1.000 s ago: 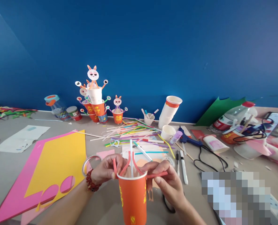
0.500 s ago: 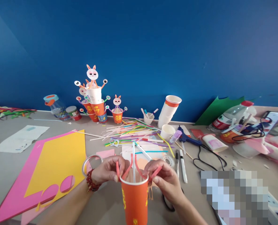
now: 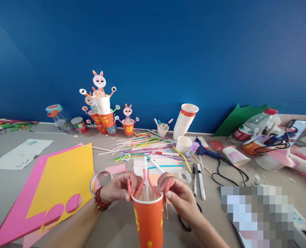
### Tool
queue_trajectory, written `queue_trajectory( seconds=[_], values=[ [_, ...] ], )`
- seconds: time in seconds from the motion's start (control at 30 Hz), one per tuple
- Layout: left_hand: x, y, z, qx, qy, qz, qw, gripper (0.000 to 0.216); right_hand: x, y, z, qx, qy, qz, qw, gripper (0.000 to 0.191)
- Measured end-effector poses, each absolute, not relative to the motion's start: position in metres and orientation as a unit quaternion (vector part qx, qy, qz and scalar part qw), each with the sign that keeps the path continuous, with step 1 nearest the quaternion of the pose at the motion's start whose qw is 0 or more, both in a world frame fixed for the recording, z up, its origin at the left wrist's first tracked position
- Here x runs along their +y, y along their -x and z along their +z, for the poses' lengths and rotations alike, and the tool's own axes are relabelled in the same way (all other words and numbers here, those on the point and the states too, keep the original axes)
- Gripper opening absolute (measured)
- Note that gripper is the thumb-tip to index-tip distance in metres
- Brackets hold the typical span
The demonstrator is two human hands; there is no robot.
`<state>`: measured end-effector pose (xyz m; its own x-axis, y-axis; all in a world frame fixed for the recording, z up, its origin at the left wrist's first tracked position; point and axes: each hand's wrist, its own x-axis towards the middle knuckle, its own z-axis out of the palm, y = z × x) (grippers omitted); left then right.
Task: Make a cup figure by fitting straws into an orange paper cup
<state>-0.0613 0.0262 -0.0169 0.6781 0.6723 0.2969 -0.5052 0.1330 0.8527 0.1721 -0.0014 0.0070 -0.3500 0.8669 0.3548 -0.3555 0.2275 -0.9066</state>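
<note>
Pinching red straws [image 3: 129, 187], our left grip [image 3: 119, 187] at nine o'clock of the cup [image 3: 148, 222], right grip [image 3: 180, 196] at three! Down at our six, it's probably light, crushable; we'd hold the rim [image 3: 153, 201].

No lettering reads for certain: yellow characters [image 3: 136, 219] on the orange cup [image 3: 150, 224] between the fingers [image 3: 123, 193] curve away; those on the rabbit cup [image 3: 128, 133] beyond and the bottle label [image 3: 240, 134] far right are too small.

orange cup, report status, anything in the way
Left grip and right grip holding red straws. Orange cup mouth-up between them. Possibly in the way: white straw inside.
</note>
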Motion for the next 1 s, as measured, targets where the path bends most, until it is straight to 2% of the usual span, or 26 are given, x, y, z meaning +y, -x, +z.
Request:
queue_trajectory(
  seconds=[0.4,0.57,1.0],
  values=[
    [0.0247,0.0582,-0.013,0.083,-0.523,0.387,0.755,0.033,-0.0035,-0.1721,0.0062,-0.549,0.198,0.638,0.503,0.015],
    [0.0247,0.0576,-0.0143,0.08,-0.52,0.39,0.756,0.033,-0.0053,-0.1702,0.0025,-0.494,0.194,0.687,0.497,0.025],
    [0.0245,0.0593,-0.0154,0.098,-0.509,0.394,0.759,0.032,-0.0073,-0.1697,-0.0002,-0.499,0.192,0.682,0.5,0.032]
  ],
)
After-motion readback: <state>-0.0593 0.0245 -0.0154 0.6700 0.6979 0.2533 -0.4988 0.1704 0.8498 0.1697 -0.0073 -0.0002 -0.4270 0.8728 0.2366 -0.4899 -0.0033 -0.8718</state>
